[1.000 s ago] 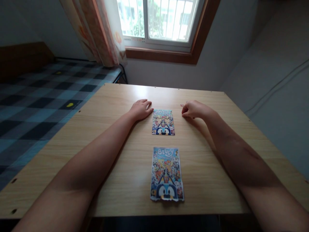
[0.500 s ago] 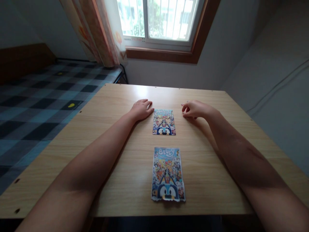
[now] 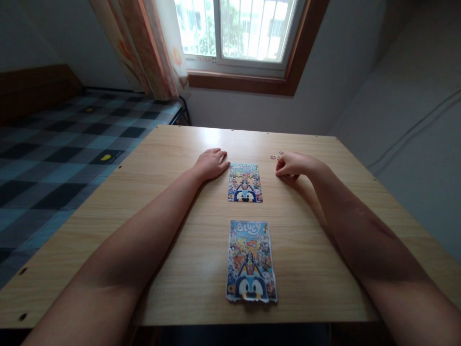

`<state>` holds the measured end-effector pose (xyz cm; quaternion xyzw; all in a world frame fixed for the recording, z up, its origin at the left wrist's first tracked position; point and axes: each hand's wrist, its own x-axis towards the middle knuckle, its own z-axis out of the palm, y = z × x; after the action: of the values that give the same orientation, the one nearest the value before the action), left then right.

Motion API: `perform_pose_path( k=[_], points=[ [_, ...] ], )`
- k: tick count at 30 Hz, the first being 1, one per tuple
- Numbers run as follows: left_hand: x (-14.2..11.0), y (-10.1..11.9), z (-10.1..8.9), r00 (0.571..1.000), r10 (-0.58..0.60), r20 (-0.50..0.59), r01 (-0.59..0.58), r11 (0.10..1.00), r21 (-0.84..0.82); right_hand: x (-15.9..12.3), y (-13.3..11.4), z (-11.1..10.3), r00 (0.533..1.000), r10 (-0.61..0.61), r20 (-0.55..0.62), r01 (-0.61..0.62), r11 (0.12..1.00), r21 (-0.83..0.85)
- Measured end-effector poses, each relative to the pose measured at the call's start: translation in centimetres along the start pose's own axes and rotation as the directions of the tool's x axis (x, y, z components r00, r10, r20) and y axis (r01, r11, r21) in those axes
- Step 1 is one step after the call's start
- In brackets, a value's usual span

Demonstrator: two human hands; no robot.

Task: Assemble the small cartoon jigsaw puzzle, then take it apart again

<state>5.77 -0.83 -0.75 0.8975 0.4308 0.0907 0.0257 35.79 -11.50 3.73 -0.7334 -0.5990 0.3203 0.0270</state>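
Note:
A small jigsaw puzzle [image 3: 245, 185] lies mid-table, with a gap showing wood colour across its upper middle. My left hand [image 3: 212, 163] rests flat beside its upper left corner, fingers stretched out and the thumb at its edge. To the puzzle's right, my right hand [image 3: 291, 166] is low over the table with thumb and fingers pinched together; whatever is between the fingertips is too small to make out. Several loose puzzle pieces [image 3: 277, 156] lie just beyond the right fingers. Nearer to me is a printed Bluey picture sheet [image 3: 251, 262] with a torn bottom edge.
The wooden table [image 3: 190, 269] stands below a window [image 3: 248, 33] in a brown frame. A bed with a checked cover [image 3: 68, 154] adjoins its left side, near a flowered curtain [image 3: 151, 48]. A cable [image 3: 414, 127] runs along the right wall.
My right hand has drawn slightly to the right, uncovering more of the loose pieces, and its fingers have closed into a tighter pinch. My left hand stays in place.

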Motion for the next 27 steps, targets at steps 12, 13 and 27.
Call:
perform_pose_path(
  k=[12,13,27],
  points=[
    [-0.1,-0.1,0.0,1.0,-0.002,-0.014,0.003,1.0,0.018,-0.6,-2.2,1.0,0.955,-0.294,-0.046,0.291,0.891,0.348],
    [-0.1,-0.1,0.0,1.0,-0.004,-0.016,0.004,1.0,0.023,-0.6,-2.6,1.2,0.953,-0.299,-0.052,0.295,0.874,0.386],
    [-0.6,0.6,-0.5,1.0,-0.009,-0.007,0.01,0.999,0.038,0.9,-4.5,5.1,0.919,-0.354,-0.176,0.395,0.84,0.371]
  ],
)
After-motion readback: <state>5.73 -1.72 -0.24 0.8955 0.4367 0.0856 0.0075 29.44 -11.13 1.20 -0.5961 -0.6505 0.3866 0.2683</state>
